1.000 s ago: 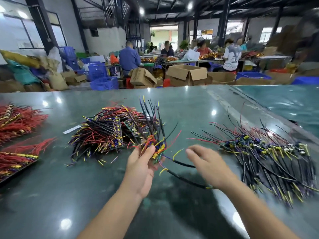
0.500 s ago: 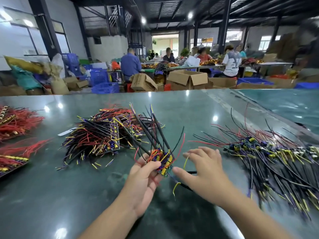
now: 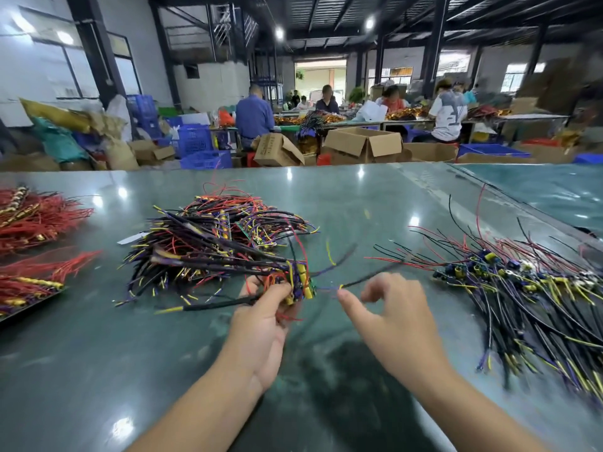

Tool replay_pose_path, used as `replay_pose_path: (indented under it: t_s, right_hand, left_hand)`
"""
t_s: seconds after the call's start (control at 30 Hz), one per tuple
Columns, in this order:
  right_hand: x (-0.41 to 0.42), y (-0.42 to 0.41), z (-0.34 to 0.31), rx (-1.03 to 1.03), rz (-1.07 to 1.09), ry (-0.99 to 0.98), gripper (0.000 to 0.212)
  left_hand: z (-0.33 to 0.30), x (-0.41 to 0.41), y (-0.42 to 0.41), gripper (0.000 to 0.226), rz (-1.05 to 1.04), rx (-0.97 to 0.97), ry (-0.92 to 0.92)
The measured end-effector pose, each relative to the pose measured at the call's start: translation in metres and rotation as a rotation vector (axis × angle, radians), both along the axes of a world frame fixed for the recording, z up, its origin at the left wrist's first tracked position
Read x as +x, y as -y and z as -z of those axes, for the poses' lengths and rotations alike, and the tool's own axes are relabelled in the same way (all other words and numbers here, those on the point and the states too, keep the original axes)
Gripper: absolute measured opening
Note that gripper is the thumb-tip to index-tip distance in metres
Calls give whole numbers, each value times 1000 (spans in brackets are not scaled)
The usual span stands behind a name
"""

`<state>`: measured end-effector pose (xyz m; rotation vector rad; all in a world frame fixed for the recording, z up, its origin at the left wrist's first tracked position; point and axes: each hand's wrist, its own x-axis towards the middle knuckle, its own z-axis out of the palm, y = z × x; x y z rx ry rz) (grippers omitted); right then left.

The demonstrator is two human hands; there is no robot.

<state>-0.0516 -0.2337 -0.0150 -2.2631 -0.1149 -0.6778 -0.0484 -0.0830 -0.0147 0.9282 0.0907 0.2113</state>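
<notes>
Far left on the glossy green table [image 3: 98,370], as I follow the head camera from my remote desk, two red wire bundles [image 3: 36,216] lie fanned toward the middle, one behind the other. Next comes a white paper slip [image 3: 132,238], tucked at the left edge of a central heap of wired boards [image 3: 208,243], its black, red, yellow and purple leads tangled together. Just in front of that heap's near right corner the left hand [image 3: 264,321] is raised off the table, thumb and curled fingers clamped round a small wired circuit board [image 3: 301,283], whose long black leads sweep back left over the heap. From the board a yellow-tipped black lead [image 3: 365,278] runs off to the right, blurred. The right hand [image 3: 394,318] is just beside it, thumb stretched out to the yellow tip and the other fingers loosely curled; I cannot tell through the blur whether it pinches the lead. Well apart to the right, a second heap of wired boards [image 3: 522,288] spreads toward the table's edge, its leads pointing near and right
</notes>
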Motion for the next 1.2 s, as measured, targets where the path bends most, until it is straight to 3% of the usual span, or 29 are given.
replay_pose_path:
  t_s: [0.13, 0.17, 0.23, 0.3, 0.33, 0.43, 0.63, 0.73, 0.87, 1.0, 1.2]
  right_hand:
    - [0, -2, 8, -219, -86, -94, 48]
    - [0, -3, 8, -150, -126, -116, 52]
    - [-3, -8, 2, 249, -281, -292, 51]
    - [-5, -11, -2, 669, -466, -409, 37]
    - [-5, -10, -2, 771, -513, -417, 30]
    - [-2, -6, -5, 984, -558, -425, 33]
    - [4, -5, -1, 1197, -573, -487, 23]
    - [4, -6, 0, 1192, -597, -472, 19]
    - [2, -11, 5, 1033, -474, -441, 34]
    - [5, -11, 5, 1138, -464, -497, 47]
    - [4, -9, 3, 1181, -567, -469, 33]
  left_hand:
    - [2, -4, 2, 18, 71, 1, -34]
    - [3, -5, 4, 17, 81, 27, -29]
    - [5, -6, 6, 18, 84, 61, -14]
    - [5, -7, 7, 16, 80, 86, 8]
    - [4, -9, 7, 14, 84, 104, 17]
    - [3, -12, 6, 11, 181, 131, 42]
    - [2, -10, 2, 14, 253, 186, 19]
    - [3, -8, 1, 16, 241, 151, -3]
    - [8, -13, 6, 13, 199, 296, -9]
    - [5, -14, 9, 14, 210, 308, 8]
    - [0, -12, 7, 9, 207, 256, 36]
